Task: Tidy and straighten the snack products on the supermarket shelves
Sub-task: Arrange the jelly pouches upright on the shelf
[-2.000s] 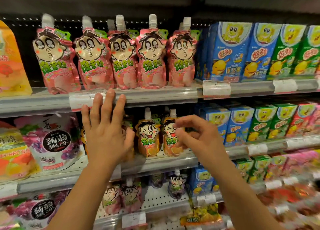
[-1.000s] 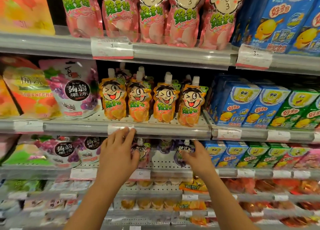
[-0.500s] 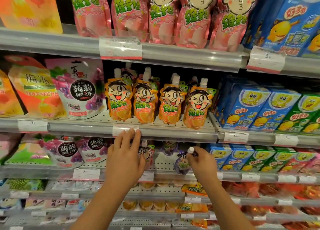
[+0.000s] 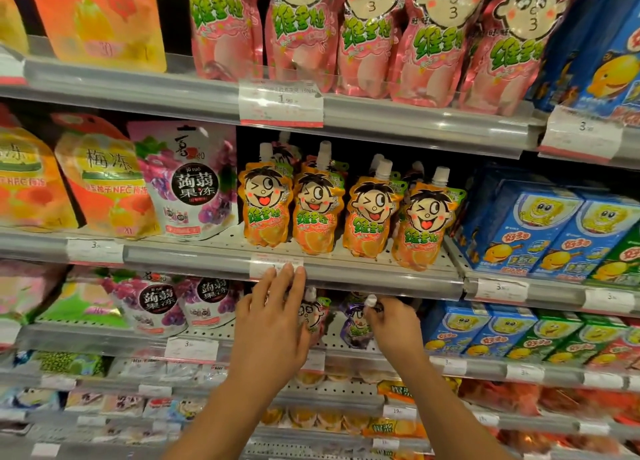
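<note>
below the orange pouches [image 4: 343, 217], right hand [image 4: 394, 324] pinches purple pouch [image 4: 356, 324].

The orange spouted drink pouches [image 4: 317, 214] were glossy plastic film, like the crinkled pink pouches [image 4: 370, 40] above. Grey shelf rails [image 4: 381, 276] looked smooth and matt; the blue cartons [image 4: 526, 231] were shiny printed card.

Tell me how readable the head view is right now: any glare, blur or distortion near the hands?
Head view: wide-angle bend bows the shelf rails; foil glare on the pink pouches; the purple pouch sits in shade under the rail, its print soft; the right hand pinches its cap; the bottom shelves blur.
</note>
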Available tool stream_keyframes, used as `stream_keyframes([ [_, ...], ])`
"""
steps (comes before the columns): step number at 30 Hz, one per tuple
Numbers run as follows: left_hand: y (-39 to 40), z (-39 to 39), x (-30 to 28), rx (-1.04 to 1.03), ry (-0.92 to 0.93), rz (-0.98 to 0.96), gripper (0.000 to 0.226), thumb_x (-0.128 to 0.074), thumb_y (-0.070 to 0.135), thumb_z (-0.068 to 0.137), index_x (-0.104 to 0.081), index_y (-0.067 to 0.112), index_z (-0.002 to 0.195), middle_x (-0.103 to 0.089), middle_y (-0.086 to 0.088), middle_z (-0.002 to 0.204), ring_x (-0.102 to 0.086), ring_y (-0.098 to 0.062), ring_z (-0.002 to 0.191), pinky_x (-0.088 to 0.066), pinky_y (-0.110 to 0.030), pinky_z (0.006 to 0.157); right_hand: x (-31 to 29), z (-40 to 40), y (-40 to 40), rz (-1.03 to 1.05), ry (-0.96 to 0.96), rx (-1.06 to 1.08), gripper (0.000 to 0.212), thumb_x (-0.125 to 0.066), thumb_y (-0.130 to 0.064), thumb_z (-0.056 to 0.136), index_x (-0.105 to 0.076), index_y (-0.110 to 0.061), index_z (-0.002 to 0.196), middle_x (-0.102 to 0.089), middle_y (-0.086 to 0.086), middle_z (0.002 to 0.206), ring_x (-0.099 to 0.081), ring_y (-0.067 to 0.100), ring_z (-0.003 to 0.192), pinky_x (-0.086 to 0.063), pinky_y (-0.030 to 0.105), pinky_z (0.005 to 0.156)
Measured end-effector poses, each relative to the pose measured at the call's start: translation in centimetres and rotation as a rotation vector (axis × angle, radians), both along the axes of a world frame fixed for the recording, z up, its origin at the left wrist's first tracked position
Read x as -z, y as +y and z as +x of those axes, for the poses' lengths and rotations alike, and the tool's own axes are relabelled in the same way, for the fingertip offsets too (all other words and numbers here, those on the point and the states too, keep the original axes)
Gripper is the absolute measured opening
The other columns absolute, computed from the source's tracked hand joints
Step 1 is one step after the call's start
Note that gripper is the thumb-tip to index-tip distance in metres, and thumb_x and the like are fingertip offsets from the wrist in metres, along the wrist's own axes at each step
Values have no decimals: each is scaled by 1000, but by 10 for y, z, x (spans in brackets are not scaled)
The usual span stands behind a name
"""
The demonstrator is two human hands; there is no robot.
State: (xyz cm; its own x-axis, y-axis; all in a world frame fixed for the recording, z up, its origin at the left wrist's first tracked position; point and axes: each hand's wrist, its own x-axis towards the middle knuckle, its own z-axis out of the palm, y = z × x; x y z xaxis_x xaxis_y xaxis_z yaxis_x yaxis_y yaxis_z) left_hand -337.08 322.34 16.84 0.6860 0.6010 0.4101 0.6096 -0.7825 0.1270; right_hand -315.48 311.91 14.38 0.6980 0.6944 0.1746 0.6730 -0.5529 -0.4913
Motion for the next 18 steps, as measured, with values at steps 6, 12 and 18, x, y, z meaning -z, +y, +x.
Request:
stream_keyframes([
  [6,1,-2,0,21,-2,-22,80,-45,44,87,-27,16,160,-34,-7,160,-34,-34,146,-47,-51,100,9,8,1,-57,-35,-4,25,-61,-35,97,-64,-17,114,-59,1,84,-58,22,75,-40,33,62],
  [12,2,-2,0,28,-1,-28,80,-45,44,86,-28,16,160,-35,-8,160,-34,-34,146,-48,-51,99,17,0,-16,131,-34,-58,46,-69,-22,91,-57,-22,136,-58,2,121,-65,11,75,-56,38,69],
  [18,2,-2,0,33,-11,-29,81,-53,40,86,-29,15,159,-36,-8,159,-35,-35,145,-48,-52,100,20,-23,-32,324,-303,-73,39,-71,-8,86,-64,-18,122,-58,-4,124,-59,10,60,-51,33,46],
])
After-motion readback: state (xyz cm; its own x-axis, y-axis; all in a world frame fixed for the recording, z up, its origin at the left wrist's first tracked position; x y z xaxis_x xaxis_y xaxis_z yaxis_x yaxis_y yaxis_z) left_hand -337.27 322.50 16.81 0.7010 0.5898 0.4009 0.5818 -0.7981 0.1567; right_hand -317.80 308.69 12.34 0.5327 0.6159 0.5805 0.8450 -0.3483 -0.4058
